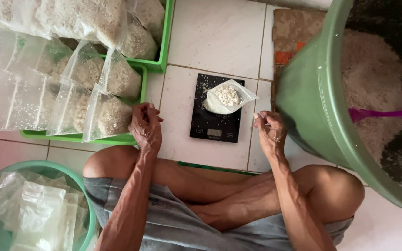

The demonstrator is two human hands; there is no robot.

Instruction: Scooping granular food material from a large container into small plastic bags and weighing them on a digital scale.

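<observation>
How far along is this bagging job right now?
Done: many filled clear plastic bags lie in the green tray. In hand: one small open bag sits on the black digital scale, left hand and right hand beside it. Left: grain in the large green tub and empty bags.

Head camera, steep downward view, close over lap

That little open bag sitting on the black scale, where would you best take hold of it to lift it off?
Probably by the open top edge of the bag, pinched from above on its right side, nearest the right hand. The grain sits low in the middle and the thin plastic sags, so a grip on the body would likely squash it or tip it on the scale. The left hand rests by the tray.
</observation>
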